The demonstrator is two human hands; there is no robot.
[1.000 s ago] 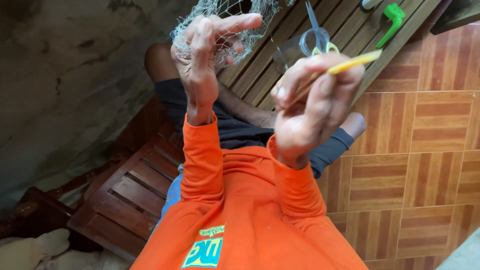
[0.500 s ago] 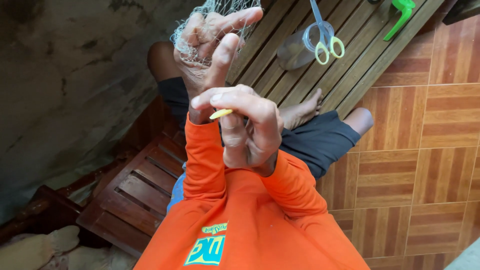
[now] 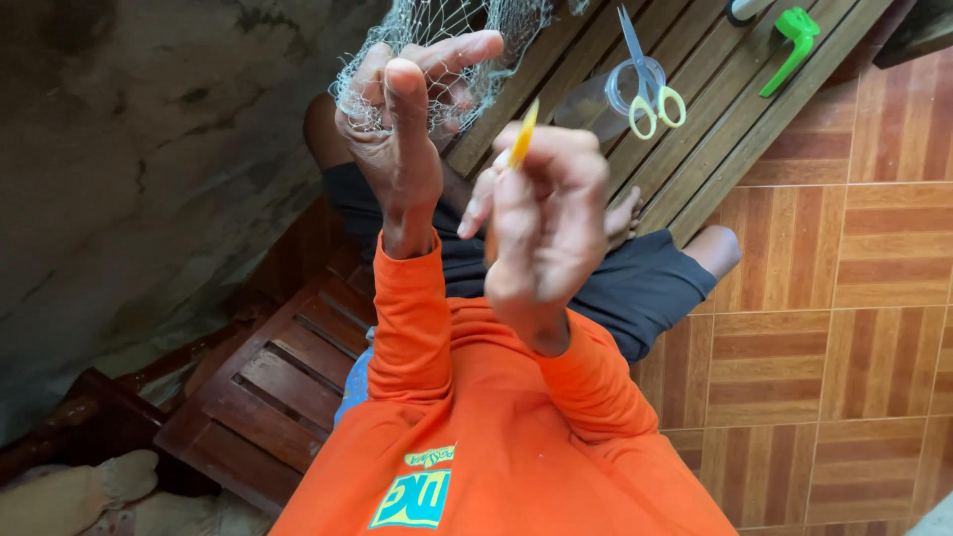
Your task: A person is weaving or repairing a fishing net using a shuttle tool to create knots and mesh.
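1. The left hand [image 3: 397, 149] is gripping a fine pale mesh fishing net [image 3: 447, 40], fingers clenched on a bunch of it, raised above the lap.
2. The right hand [image 3: 541, 223] is pinching a slim yellow plastic netting needle [image 3: 521, 134]; compared with a second ago, it has swung in from the right and is now sitting just beside the net, suggesting another pass through the mesh.
3. Count on the slatted wooden surface [image 3: 695, 149]: one pair of yellow-handled scissors [image 3: 650, 84], one clear plastic cup [image 3: 611, 94], one green plastic tool [image 3: 789, 45].

place: home porch or yard corner | signs: patterned floor tiles [image 3: 874, 298] | slatted wooden bench [image 3: 685, 129] | rough concrete wall [image 3: 129, 169]
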